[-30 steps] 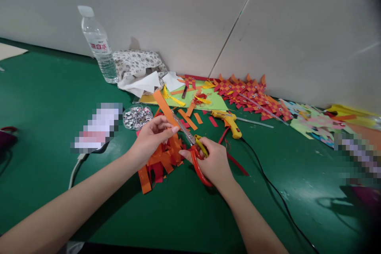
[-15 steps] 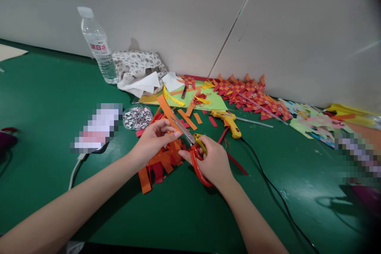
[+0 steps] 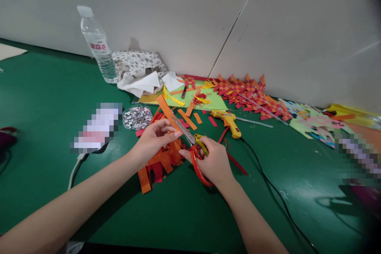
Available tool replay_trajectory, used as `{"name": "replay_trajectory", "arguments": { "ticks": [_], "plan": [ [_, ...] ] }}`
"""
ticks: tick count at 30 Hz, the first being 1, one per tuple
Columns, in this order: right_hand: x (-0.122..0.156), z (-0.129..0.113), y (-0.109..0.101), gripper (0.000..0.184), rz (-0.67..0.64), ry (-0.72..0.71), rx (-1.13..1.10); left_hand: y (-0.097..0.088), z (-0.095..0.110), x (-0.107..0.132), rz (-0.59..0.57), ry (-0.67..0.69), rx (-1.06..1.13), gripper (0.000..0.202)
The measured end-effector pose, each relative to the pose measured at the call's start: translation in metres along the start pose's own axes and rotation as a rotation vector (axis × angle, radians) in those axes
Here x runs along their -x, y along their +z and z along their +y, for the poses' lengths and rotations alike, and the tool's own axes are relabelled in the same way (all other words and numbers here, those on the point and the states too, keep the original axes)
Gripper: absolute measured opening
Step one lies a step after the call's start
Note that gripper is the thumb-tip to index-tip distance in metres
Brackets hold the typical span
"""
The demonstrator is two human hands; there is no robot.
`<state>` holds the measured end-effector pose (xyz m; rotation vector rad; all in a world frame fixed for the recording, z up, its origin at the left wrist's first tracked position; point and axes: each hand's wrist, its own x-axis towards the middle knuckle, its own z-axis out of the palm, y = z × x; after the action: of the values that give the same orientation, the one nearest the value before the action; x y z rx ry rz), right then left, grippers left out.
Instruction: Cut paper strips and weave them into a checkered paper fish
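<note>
My left hand point(image 3: 157, 139) pinches an orange paper strip point(image 3: 164, 107) that slants up and away from the fingers. My right hand point(image 3: 212, 160) is closed around the handles of a pair of scissors point(image 3: 188, 135), with red-orange and yellow showing on the grips. The scissor blades lie along the strip, close to my left fingertips; whether they bite into the paper I cannot tell. Below both hands a heap of orange and red paper strips point(image 3: 166, 160) rests on the green table point(image 3: 184, 222), partly hidden by my left hand.
A yellow glue gun point(image 3: 228, 121) with a black cord lies right of the hands. Behind are woven red-orange paper fish point(image 3: 247, 93) and a light green sheet point(image 3: 214, 99). Leftward are a tray of googly eyes point(image 3: 137, 117), a phone point(image 3: 99, 127), a water bottle point(image 3: 99, 49) and a patterned tissue pouch point(image 3: 137, 63).
Almost nothing differs. The far end of the orange strip has shifted very slightly to the left; both hands and the scissors stay in nearly the same place.
</note>
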<state>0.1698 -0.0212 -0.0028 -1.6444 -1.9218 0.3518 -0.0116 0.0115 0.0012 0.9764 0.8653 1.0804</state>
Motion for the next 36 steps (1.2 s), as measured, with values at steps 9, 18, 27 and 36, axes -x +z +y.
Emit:
{"name": "replay_trajectory", "arguments": {
  "ticks": [9, 18, 27, 36],
  "plan": [
    [0.0, 0.0, 0.002, 0.049, 0.023, -0.01, 0.009, 0.0, 0.001, 0.001, 0.036, -0.032, -0.045, 0.024],
    [0.0, -0.002, -0.001, 0.042, -0.027, -0.018, 0.1, -0.001, -0.002, 0.001, -0.008, -0.022, -0.105, 0.022],
    [-0.003, 0.0, -0.002, 0.038, 0.041, 0.095, -0.118, 0.001, 0.0, 0.001, 0.022, -0.042, -0.087, 0.026],
    [-0.007, -0.006, 0.004, 0.048, -0.106, 0.424, -0.946, 0.011, -0.005, 0.008, -0.035, -0.169, -0.257, 0.032]
  ]
}}
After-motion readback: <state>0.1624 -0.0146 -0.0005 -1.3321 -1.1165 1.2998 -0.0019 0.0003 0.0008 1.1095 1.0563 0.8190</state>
